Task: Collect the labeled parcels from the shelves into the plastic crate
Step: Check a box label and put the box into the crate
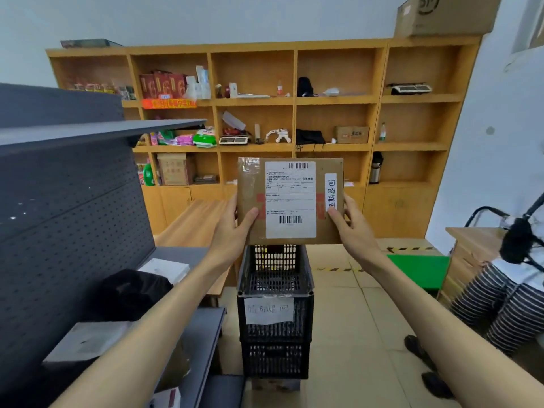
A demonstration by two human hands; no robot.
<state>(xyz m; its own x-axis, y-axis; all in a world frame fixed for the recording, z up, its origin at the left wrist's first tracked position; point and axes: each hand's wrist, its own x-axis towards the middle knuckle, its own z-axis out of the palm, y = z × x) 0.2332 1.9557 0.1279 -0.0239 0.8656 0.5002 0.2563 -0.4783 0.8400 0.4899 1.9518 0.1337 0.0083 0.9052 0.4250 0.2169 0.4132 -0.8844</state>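
A single wide-angle view looks out from the person's head, facing forward and tilted somewhat down; near the middle of the frame the left hand (232,231) and right hand (357,231) hold a flat brown cardboard parcel (290,198) close before the lens; directly below it, a little further off, stand the stacked black slotted plastic crates (275,357) on the pale tiled floor (353,334); the dark grey perforated metal shelf unit (73,201) fills the near left edge; the tall orange-brown wooden shelving wall (335,100) faces the camera at the back, its lines bowed by the lens.
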